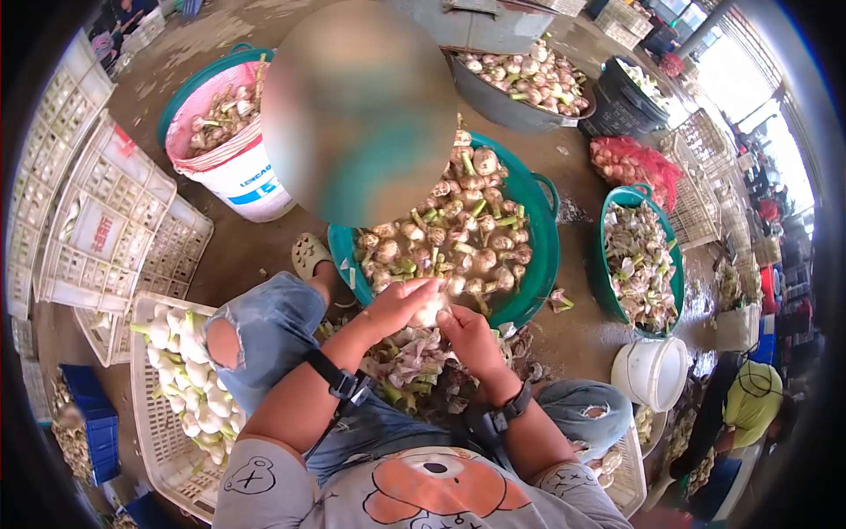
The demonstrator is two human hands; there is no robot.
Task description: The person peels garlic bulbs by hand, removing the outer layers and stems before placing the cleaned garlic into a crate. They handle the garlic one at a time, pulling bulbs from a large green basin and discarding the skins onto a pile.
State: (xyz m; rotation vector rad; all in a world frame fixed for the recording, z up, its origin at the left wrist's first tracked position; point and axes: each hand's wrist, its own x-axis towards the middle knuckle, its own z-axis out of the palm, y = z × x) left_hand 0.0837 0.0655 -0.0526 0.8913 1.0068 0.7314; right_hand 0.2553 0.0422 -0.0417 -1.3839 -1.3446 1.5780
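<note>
Between my two hands, over the near rim of a green tub [548,251], is a pale garlic bulb [429,312]. My left hand [401,307] has its fingers wrapped round the bulb from the left. Against its right side press the thumb and fingers of my right hand [467,338]. Garlic bulbs with short stems [480,257] lie in murky water in the tub. Just below my hands, a heap of purplish peeled skins [410,361] lies between my knees. White peeled bulbs [189,383] fill a crate [159,450] on the left.
A bucket of garlic [256,181] stands at the upper left beside stacked crates [110,207]. On the right are a green basket of skins [639,264], a white bucket [650,372] and a red net sack [630,167]. A person in yellow [753,406] bends at the lower right.
</note>
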